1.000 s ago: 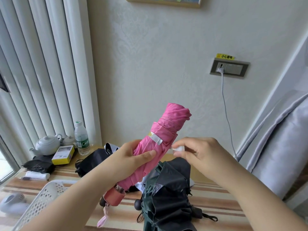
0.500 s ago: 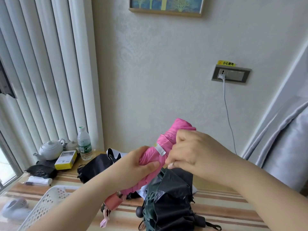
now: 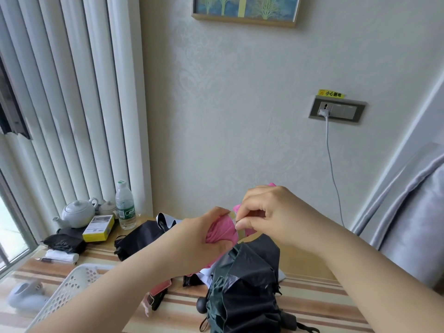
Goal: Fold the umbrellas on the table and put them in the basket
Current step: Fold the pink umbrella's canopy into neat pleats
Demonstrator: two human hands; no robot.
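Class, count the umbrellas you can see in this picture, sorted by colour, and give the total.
Pink: 1, the pink umbrella held by the left hand and right hand.
Dark green: 1, the dark green umbrella on the table.
Black: 1, the black umbrella further back.
Total: 3

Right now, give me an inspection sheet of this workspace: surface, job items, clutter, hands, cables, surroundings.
Surface: striped table, crowded.
Job's things: pink umbrella rolled, held above the table; dark green umbrella lying loose, unfolded; black umbrella behind; white basket at near left.
Clutter: teapot, water bottle, yellow box, pen, white rolled cloth.
Hands: left hand grips the pink umbrella; right hand pinches its strap.
Cables: white charger cable hangs from the wall socket.
Surroundings: vertical blinds, framed picture, grey curtain.
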